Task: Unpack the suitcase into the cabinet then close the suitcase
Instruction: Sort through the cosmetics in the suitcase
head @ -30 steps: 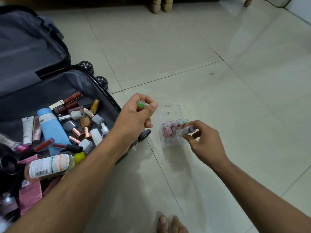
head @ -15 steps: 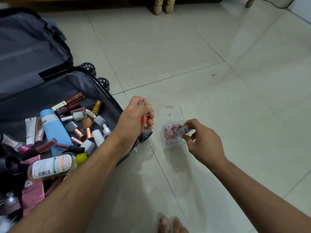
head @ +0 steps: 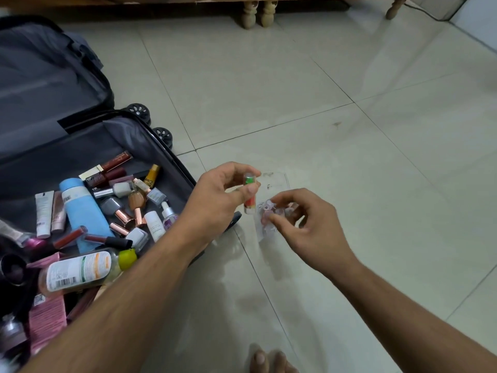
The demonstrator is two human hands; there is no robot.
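Note:
The open dark suitcase (head: 150, 135) lies on the floor at left, full of cosmetics: a blue tube (head: 80, 208), a yellow-capped bottle (head: 86, 270), nail polish bottles, lip glosses. My left hand (head: 217, 195) pinches a small clear tube with a green and red inside (head: 249, 195), held upright just right of the suitcase rim. A clear plastic box (head: 277, 181) with several small pink-capped tubes sits on the tiles. My right hand (head: 309, 224) reaches into that box and pinches one small tube (head: 267, 212) among the others.
Turned wooden furniture legs (head: 256, 14) stand at the far edge of the tiled floor, another leg (head: 394, 8) at the upper right. The suitcase wheels (head: 139, 111) point toward the furniture. My toes (head: 269, 362) show at the bottom edge.
My left hand turned the green and red tube upright and brought it close to the clear box. My right hand moved left over the tubes in the box.

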